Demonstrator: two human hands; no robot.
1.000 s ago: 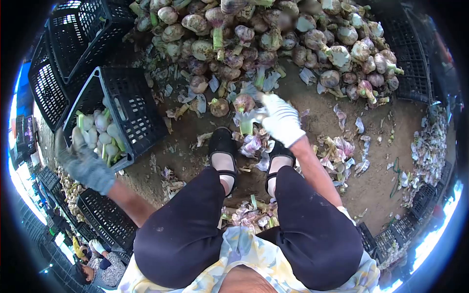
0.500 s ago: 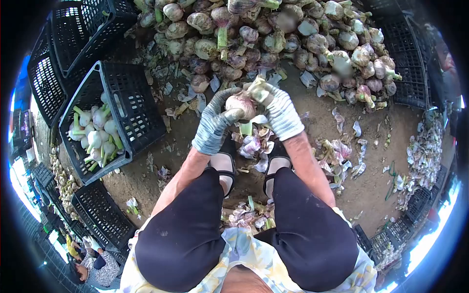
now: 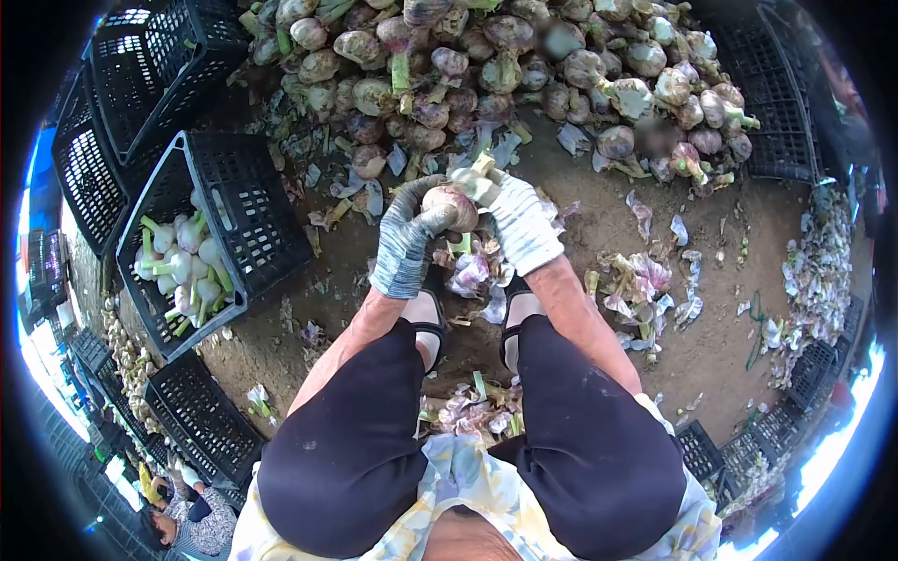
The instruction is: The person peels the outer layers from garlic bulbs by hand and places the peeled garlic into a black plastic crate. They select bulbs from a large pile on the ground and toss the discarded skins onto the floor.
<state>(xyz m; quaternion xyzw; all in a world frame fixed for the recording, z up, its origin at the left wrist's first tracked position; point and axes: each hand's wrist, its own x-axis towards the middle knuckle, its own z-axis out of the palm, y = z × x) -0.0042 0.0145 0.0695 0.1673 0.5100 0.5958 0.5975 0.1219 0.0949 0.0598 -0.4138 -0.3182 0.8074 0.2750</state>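
Both of my hands wear striped knit gloves and meet above the ground between my feet. My left hand (image 3: 409, 234) is wrapped round a purplish garlic bulb (image 3: 450, 207). At the top of that bulb, the fingers of my right hand (image 3: 513, 213) are closed on its pale stem end (image 3: 483, 166). Loose purple and white skins (image 3: 472, 273) lie on the soil just below the bulb. Beyond my hands rises a large heap of dirty, unpeeled garlic (image 3: 449, 98).
A tilted black crate (image 3: 267, 210) at the left holds clean white garlic (image 3: 185, 262). More black crates stand at upper left (image 3: 168, 65), lower left (image 3: 201, 411) and right (image 3: 772, 103). Peelings (image 3: 641, 285) litter the ground. Another person (image 3: 201, 524) sits at lower left.
My right hand has moved slightly left and down, and the bulb has shifted a little left in my left hand. The view has shifted slightly, moving the heap up and left.
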